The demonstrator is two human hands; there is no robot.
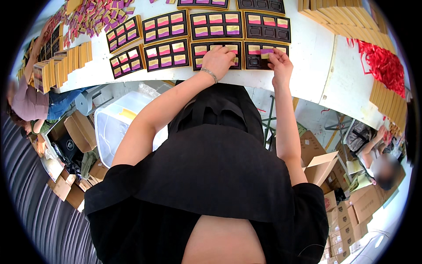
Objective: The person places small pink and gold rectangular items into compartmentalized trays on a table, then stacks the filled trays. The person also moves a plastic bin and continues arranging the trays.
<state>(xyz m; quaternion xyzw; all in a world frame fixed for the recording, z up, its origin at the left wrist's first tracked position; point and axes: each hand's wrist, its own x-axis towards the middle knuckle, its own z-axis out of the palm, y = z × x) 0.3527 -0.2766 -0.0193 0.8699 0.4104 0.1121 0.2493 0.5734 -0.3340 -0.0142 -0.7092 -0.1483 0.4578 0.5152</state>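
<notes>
While the right hand (280,66) pinches a packet (266,53), the left hand (219,60) overlaps a tray (196,67), grip unclear; the packet looks light, firm, best held edgewise.

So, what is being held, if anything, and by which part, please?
The right hand holds a purple-and-gold piece by its right edge; whether the left hand grips anything is unclear.

Left hand (218,60) partly hides tray (194,56); upper trays (260,5) cut off; co-worker's head (386,171) blurred.
</notes>
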